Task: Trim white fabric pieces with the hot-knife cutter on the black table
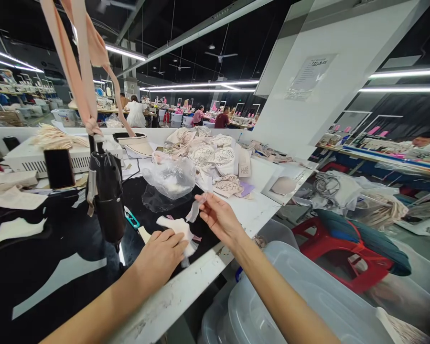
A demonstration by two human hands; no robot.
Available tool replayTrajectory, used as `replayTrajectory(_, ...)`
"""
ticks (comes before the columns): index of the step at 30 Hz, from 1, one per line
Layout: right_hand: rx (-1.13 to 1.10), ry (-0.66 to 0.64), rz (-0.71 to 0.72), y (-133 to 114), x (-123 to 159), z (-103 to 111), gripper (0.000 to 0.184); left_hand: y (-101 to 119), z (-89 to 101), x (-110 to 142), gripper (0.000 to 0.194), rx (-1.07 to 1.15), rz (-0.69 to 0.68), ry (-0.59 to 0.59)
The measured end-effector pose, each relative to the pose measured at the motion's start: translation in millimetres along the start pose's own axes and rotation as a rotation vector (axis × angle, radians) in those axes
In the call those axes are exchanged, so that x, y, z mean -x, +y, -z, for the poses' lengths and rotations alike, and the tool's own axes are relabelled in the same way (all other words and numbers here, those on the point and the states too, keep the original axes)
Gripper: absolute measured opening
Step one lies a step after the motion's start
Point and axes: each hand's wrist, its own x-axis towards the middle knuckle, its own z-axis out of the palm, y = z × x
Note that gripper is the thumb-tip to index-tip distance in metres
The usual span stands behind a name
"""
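Note:
My left hand (164, 251) is curled over a small white fabric piece (179, 228) near the front edge of the black work surface. A bit of pink shows at that piece's right side, and its lower part is hidden under my fingers. Just to the right and above the table, my right hand (218, 217) pinches a thin translucent strip (194, 210) between thumb and fingertips. Teal thread snips (131, 218) lie left of the fabric, beside a black hanging tool (107, 198) tied up with peach cloth strips (89, 86).
Behind my hands sit a clear plastic bag (170, 177) and a heap of lace bra cups (215, 155). Pale cut pieces (62, 277) and a phone (59, 168) are at the left. Clear plastic bins (283, 286) and a red stool (344, 258) stand below right.

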Motion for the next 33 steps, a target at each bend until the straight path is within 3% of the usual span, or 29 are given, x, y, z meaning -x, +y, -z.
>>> replayTrajectory(3,-0.073,0.019,0.035,-13.3,-3.3,-6.2,0.048,-2.1,-1.2,-0.8,0.029,0.048,0.003,0.028)
replayTrajectory(7,-0.071,-0.054,-0.018,-24.8,13.6,-20.6,0.042,-1.9,9.6,11.9,0.029,0.129,-0.008,0.084)
replayTrajectory(10,-0.032,-0.151,-0.105,-24.6,37.1,-34.1,0.036,1.7,29.7,36.1,0.029,0.441,0.013,0.192)
replayTrajectory(15,-0.013,-0.345,-0.257,-6.2,70.6,-62.0,0.035,5.5,58.2,78.6,0.020,0.885,0.432,0.303)
replayTrajectory(17,-0.039,-0.416,-0.301,5.3,78.7,-75.2,0.035,4.4,61.7,89.8,0.025,1.050,0.466,0.316)
replayTrajectory(21,-0.096,-0.473,-0.368,28.6,87.7,-100.3,0.034,-1.3,60.6,108.3,0.027,1.333,0.491,0.234)
replayTrajectory(27,-0.147,-0.477,-0.495,59.5,92.3,-124.2,0.035,-15.2,63.8,145.4,0.032,1.406,0.644,0.202)
replayTrajectory(33,-0.190,-0.470,-0.650,79.3,91.1,-139.8,0.060,-28.1,71.9,172.8,0.033,1.317,0.744,0.171)
